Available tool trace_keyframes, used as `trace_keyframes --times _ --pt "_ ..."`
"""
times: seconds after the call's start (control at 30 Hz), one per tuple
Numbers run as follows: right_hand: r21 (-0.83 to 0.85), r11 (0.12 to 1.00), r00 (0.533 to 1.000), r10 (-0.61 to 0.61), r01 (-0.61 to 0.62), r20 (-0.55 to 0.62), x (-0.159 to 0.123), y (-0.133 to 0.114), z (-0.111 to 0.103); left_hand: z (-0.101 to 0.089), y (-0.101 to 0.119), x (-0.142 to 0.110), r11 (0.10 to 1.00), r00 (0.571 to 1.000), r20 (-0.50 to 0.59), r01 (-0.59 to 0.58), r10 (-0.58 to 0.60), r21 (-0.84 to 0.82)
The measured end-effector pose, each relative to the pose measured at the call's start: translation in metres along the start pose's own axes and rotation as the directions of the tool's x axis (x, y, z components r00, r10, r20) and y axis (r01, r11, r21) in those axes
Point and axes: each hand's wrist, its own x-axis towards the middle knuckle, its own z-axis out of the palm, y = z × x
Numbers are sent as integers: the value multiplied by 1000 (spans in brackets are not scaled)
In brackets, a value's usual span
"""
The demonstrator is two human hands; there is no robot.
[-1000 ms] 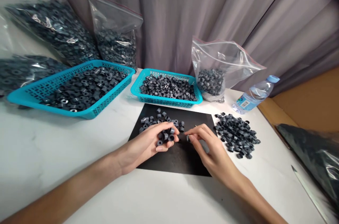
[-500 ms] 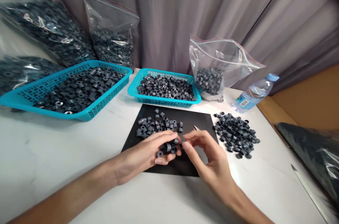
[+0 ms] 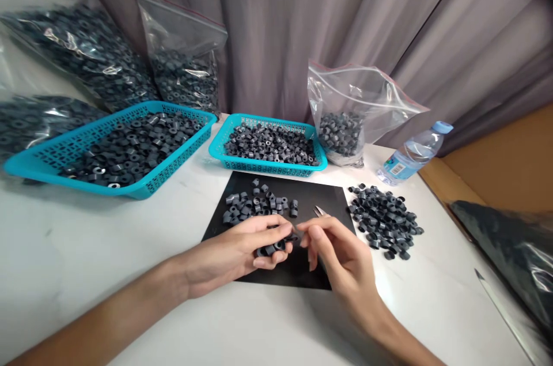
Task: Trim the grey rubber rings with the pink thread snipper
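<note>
Left hand has lowered its thumb since the earlier frame and clasps the rings above the mat, just left of the right hand, whose fingertips bend toward them, though whether these grip anything cannot be told.

My bare hands: left hand and right hand.
My fingers are long and slim, my wrists narrow, both forearms smooth and uncovered.
</note>
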Motion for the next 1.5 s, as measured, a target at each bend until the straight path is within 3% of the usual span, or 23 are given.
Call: trace_keyframes --times 0.13,0.3,0.4,0.63,0.87,1.1,1.27,1.37,1.5 --pt "-106 994 997 -21 13 -76 3 10 -4 1 8 -2 1000 997 -82 4 -7 -28" --pt "-519 845 988 -60 128 145 4 28 1 1 10 0 995 990 -137 -48 36 -84" --pt "-614 768 974 -54 182 222 4 31 7 0 8 1 995 990 -135 -50 38 -85" --pt "-505 844 977 -95 181 192 7 22 -1 1 6 2 993 991 -116 -76 66 -86" --pt "-262 958 993 -113 120 41 5 9 -9 -1 -3 7 984 987 -65 -136 144 117" --pt "-235 945 967 -191 227 165 6 4 -9 1 -12 12 984 969 -228 -57 95 168" --pt "-214 960 980 -158 182 125 2 8 -7 -1 -15 14 947 985 -49 -142 163 287" --pt "-231 953 977 -169 195 127 1 7 -7 -2 -16 14 943 983 -5 -173 182 285" --pt "-235 945 971 -199 226 132 5 3 -10 -1 -11 11 972 991 -3 -127 130 197"
